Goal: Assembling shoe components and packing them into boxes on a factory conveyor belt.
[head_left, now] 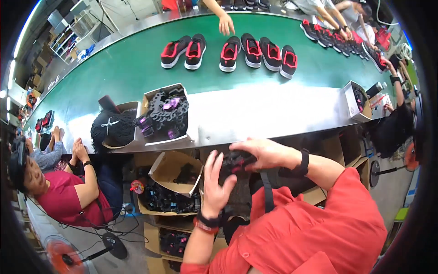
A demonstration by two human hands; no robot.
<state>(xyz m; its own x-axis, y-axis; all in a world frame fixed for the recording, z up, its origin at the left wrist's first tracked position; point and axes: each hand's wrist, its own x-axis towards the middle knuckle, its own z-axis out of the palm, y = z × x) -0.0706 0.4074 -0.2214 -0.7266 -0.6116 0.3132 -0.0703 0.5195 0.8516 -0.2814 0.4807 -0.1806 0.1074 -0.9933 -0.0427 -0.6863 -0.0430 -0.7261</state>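
Note:
My left hand (213, 185) is raised in front of the bench edge, its fingers spread apart. Opposite it, my right hand (269, 154) curves around a dark bunch of small black pieces with a bit of pink (238, 163); blur hides its exact kind. The left fingers come close to this bunch, but whether they touch it I cannot tell. Beyond my hands, on the bench, stands an open white box (186, 119) of black curled plastic pieces and purple-pink bits. Beside it, another box (137, 119) carries a mass of black cords with a silver clip.
Below the bench are cardboard boxes (157, 172) of black parts. Black-and-red shoes (195, 51) stand on the green belt (127, 64), a person's hand (226, 23) above them. A person in dark red (75, 196) sits left, near a fan (64, 258). Another parts box (351, 102) stands right.

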